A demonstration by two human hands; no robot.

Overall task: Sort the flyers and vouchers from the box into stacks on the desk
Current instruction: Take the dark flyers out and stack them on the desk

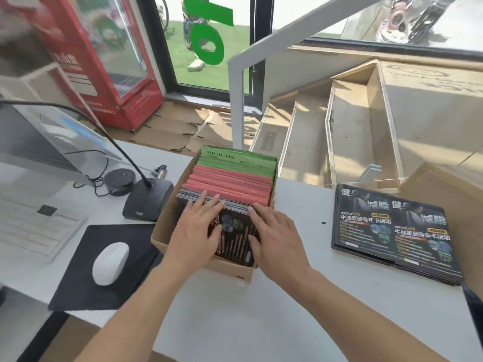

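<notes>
A cardboard box (pixel 167 218) stands on the white desk (pixel 287 296). It holds upright papers: green vouchers (pixel 240 160) at the back, red vouchers (pixel 230 184) in the middle, and dark flyers (pixel 235 231) at the front. Both hands are inside the box at the front. My left hand (pixel 196 228) lies on the dark flyers with its fingers reaching over their top edges. My right hand (pixel 274 233) lies beside it, fingers straight on the same flyers. A stack of dark flyers (pixel 392 231) lies flat on the desk to the right.
To the left of the box stand a desk microphone base (pixel 146 202), a white mouse (pixel 109 262) on a black pad (pixel 78 270), a keyboard (pixel 31 228) and a monitor (pixel 31 137). Behind the desk are a white frame (pixel 235 100) and wooden steps (pixel 352 131).
</notes>
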